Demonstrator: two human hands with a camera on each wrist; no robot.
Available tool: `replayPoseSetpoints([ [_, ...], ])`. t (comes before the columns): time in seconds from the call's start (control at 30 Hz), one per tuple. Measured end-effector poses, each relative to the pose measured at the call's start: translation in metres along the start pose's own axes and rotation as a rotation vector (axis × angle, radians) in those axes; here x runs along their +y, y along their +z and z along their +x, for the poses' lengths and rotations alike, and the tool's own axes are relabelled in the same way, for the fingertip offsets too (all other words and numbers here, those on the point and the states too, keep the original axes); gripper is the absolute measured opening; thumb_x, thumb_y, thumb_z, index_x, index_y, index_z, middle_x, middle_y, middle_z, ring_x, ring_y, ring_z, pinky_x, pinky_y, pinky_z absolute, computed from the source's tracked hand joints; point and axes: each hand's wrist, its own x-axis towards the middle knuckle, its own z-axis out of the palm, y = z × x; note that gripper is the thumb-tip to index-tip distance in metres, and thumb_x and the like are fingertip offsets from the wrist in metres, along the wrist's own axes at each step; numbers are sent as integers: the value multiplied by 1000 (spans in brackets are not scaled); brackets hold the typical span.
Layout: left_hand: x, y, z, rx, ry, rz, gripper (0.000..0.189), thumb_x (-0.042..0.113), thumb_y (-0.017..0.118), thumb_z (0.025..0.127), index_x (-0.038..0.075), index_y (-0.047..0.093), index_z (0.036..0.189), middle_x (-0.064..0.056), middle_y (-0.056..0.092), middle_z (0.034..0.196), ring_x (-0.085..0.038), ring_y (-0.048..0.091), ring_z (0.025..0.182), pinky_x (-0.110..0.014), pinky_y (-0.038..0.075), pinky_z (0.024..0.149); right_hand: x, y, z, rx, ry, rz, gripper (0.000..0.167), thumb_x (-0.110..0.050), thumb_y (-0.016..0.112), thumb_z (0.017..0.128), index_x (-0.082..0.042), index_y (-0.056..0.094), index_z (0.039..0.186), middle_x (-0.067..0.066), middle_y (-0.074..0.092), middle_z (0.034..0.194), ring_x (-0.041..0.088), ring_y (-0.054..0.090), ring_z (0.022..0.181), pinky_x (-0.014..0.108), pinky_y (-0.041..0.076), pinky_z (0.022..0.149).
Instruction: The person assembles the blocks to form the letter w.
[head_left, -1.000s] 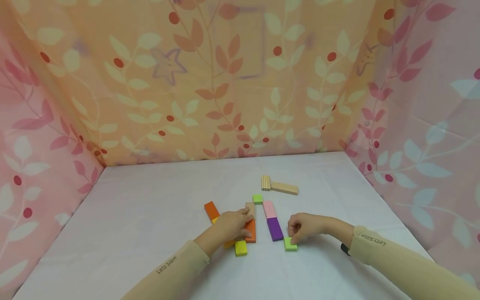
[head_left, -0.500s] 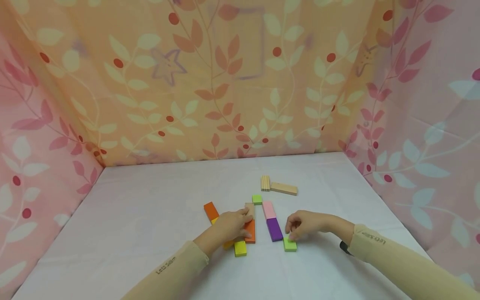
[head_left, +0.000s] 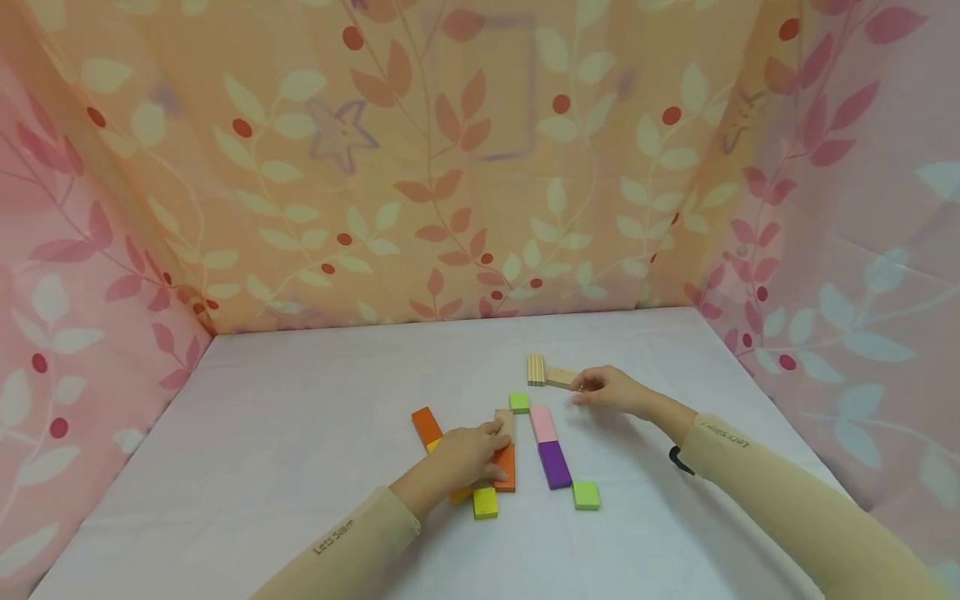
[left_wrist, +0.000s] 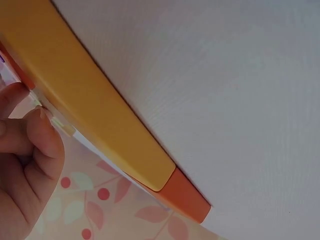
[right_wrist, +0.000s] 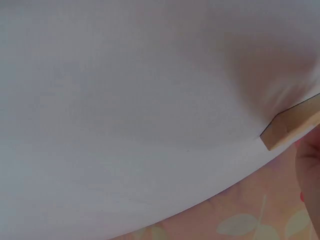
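My left hand [head_left: 461, 458] rests over a column of flat wooden blocks, its fingertips on the plain wood block [head_left: 504, 421] and the orange block [head_left: 507, 468]. Beneath that hand runs a slanted line with a red-orange block [head_left: 427, 427] at its top and a yellow-orange block [left_wrist: 95, 100], partly hidden. My right hand [head_left: 618, 392] is at the right end of a plain wooden plank [head_left: 561, 377], with thumb and fingers apart and bent. The hand covers that end in the head view; the right wrist view shows the plank's corner [right_wrist: 282, 132] beside the hand.
A striped bundle of wood pieces [head_left: 536, 369] lies left of the plank. Between the hands, a pink block [head_left: 543, 423] and a purple block [head_left: 554, 465] form a slanted line, with green squares [head_left: 519, 403] near both ends. A yellow square [head_left: 485, 503] lies below the orange block.
My right hand has lifted off the lower green square and moved up and away to the plain plank. The left hand stays on the blocks.
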Motion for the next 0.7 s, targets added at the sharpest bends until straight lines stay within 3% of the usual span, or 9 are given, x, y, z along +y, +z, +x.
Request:
replayPoseSetpoints([
  [0.17, 0, 0, -1, 6, 1, 0, 67, 55, 65, 82, 23, 54, 141, -3, 46, 148, -23, 58, 120, -33, 50, 90, 7, -3, 33, 109, -19, -116, 43, -15, 71, 89, 8, 59, 124, 18, 61, 100, 26, 53, 87, 35, 45, 75],
  [0.37, -1, -2, -3, -3, -3, -10, 66, 54, 66, 83, 23, 55, 140, -3, 47, 147, -22, 57, 121, -34, 49, 92, 9, 0, 62, 31, 6, -253, 58, -25, 69, 92, 4, 49, 137, 26, 56, 117, 35, 52, 105, 47, 44, 90],
  [0.57, 1, -4, 1, -6, 0, 0, 63, 53, 68, 83, 24, 57, 138, -3, 48, 146, -22, 59, 118, -34, 50, 91, 8, -7, 70, -49, 87, -283, 55, -23, 70, 89, 4, 52, 133, 23, 56, 115, 33, 51, 104, 49, 41, 94],
  [0.7, 2, -6, 4, -13, -2, 13, 61, 52, 69, 83, 25, 59, 136, -2, 48, 145, -21, 60, 114, -32, 50, 90, 9, -14, 69, -96, 136, -327, 45, -20, 76, 83, 5, 59, 116, 18, 57, 106, 30, 51, 98, 46, 42, 91],
])
